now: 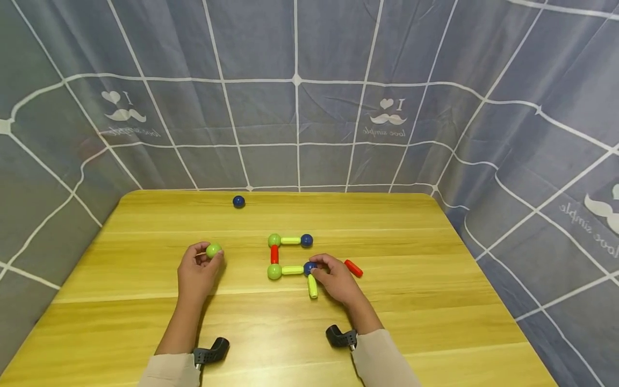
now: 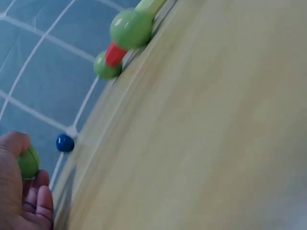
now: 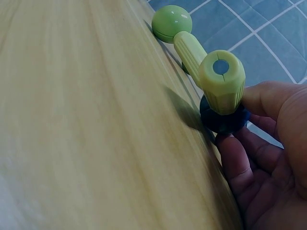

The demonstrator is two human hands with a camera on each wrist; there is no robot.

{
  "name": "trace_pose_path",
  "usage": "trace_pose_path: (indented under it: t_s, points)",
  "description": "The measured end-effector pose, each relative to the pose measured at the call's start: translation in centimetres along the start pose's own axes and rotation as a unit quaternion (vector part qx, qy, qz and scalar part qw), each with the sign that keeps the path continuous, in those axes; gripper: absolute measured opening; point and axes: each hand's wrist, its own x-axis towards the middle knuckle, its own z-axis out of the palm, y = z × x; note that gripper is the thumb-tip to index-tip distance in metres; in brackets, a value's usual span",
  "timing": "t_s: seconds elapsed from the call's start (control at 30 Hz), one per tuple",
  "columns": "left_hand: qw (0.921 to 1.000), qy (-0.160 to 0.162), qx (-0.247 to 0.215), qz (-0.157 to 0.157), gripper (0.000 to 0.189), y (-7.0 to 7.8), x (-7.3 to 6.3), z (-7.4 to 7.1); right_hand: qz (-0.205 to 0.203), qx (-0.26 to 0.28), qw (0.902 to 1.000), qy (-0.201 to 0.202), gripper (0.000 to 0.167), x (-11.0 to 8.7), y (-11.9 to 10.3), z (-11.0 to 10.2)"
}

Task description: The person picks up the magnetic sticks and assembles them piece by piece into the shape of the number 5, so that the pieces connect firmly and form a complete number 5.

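On the table lies a joined shape of balls and rods: two green balls (image 1: 274,272) linked by a red rod (image 1: 274,255), with a yellow-green rod (image 1: 292,270) running right from each to a blue ball. My right hand (image 1: 337,278) pinches the nearer blue ball (image 3: 224,117) between thumb and fingers. From that ball another yellow-green rod (image 1: 312,287) points toward me, its round end facing the right wrist camera. To the left of the shape, my left hand (image 1: 197,271) holds a loose green ball (image 1: 214,250) between thumb and fingers.
A loose red rod (image 1: 353,268) lies just right of my right hand. Near the table's far edge rests a single blue ball (image 1: 239,201). A grey curtain (image 1: 271,118) with white lines hangs behind the wooden table (image 1: 416,322) and along its sides.
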Motion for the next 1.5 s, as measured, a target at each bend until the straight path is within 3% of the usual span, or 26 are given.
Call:
trace_pose_path:
  t_s: [0.23,0.5,0.67,0.8,0.9,1.0,1.13,1.37,1.5]
  points:
    - [0.9975,-0.066,0.022,0.014,0.039,0.3,-2.2,1.8,-0.003,-0.003,1.0000,-0.002,0.022,-0.1,-0.1,0.1]
    - [0.9916,-0.107,0.000,0.072,0.032,0.8,-4.6,4.5,0.003,-0.015,0.9999,0.004,0.023,0.0,0.0,-0.1]
    - [0.9792,-0.153,-0.022,0.132,0.031,0.9,-6.1,6.2,0.002,-0.015,0.9999,0.005,0.023,0.1,0.0,-0.2]
    - [0.9645,-0.202,0.002,0.170,0.031,1.0,-7.1,7.2,-0.001,-0.007,1.0000,0.004,0.023,0.0,-0.1,-0.2]
    - [0.9540,-0.236,0.023,0.183,0.030,1.1,-7.7,7.7,-0.001,-0.006,1.0000,0.003,0.023,0.0,0.0,-0.1]
    - [0.9491,-0.259,0.026,0.177,0.028,1.3,-8.2,8.2,0.000,-0.009,1.0000,0.004,0.023,0.0,-0.1,-0.2]
    - [0.9447,-0.281,0.020,0.168,0.028,1.5,-8.6,8.9,-0.001,-0.009,0.9999,0.007,0.023,0.0,-0.1,-0.2]
    - [0.9226,-0.303,0.011,0.238,0.029,1.5,-9.1,10.1,-0.002,-0.007,1.0000,0.004,0.023,0.0,0.1,-0.2]
    - [0.9206,-0.309,0.004,0.239,0.032,1.7,-9.2,10.4,-0.005,-0.007,0.9999,0.005,0.023,0.0,0.1,-0.3]
